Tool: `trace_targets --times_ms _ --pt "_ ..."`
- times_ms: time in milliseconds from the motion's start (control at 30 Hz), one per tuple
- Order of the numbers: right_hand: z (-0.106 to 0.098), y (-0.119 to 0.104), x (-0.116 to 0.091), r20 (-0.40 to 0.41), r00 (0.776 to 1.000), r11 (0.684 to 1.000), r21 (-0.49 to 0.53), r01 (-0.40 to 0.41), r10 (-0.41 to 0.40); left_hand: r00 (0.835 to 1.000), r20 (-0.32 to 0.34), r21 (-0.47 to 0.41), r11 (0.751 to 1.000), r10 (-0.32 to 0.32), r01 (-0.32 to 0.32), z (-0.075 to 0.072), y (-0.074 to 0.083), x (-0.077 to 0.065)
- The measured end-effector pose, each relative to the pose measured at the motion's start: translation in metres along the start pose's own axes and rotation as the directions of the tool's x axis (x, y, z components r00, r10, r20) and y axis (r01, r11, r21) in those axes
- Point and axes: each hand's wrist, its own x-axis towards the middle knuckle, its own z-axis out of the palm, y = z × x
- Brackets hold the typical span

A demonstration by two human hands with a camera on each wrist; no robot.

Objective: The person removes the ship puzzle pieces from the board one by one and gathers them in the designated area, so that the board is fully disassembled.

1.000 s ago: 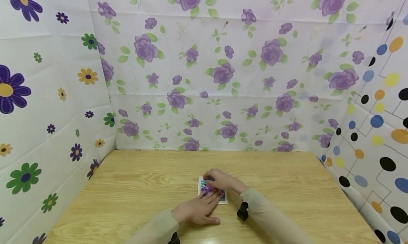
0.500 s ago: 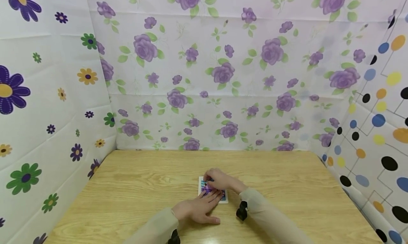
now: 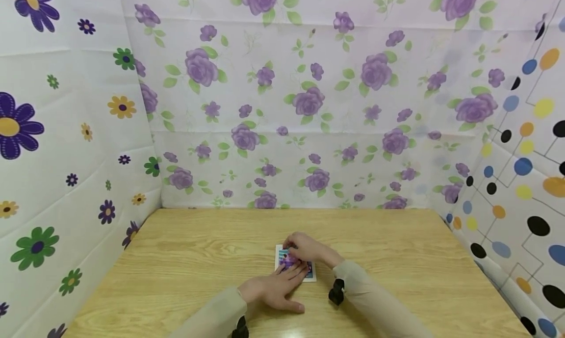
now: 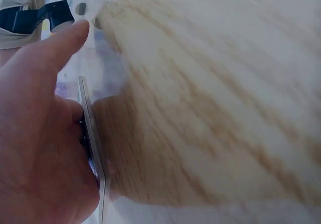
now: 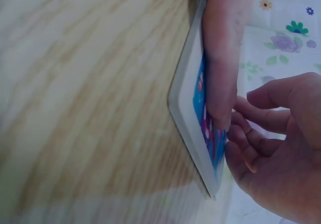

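A small flat picture board with a pale border and a purple and blue picture lies on the table. My left hand rests on its near part, fingers straight and close together, thumb held out to the side. My right hand is over the far part of the board, its fingers bent. In the right wrist view the right hand's bent fingers come down at the picture face, beside the left fingers. Whether they pinch anything there is hidden. The left wrist view shows the board's thin edge beside the left palm.
The wooden table stretches out around the board. Patterned cloths stand behind it and at both sides: purple roses at the back, flowers at left, coloured dots at right. Black straps sit on both wrists.
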Motion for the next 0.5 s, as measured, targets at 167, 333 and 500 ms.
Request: trace_targets --times_ms 167,333,500 --pt "0.000 -0.007 -0.003 0.023 1.000 0.991 -0.132 -0.003 0.006 1.000 -0.004 -0.004 1.000 0.008 -0.008 0.000 -0.001 0.001" --pt "0.002 -0.015 0.000 0.047 0.997 0.961 -0.273 -0.040 0.055 1.000 0.014 -0.021 1.000 0.014 -0.014 -0.004 -0.002 0.001" --pt "0.005 -0.010 0.003 0.020 0.997 0.981 -0.183 -0.064 0.069 0.999 0.039 -0.060 0.998 0.027 -0.025 -0.006 -0.002 0.003"
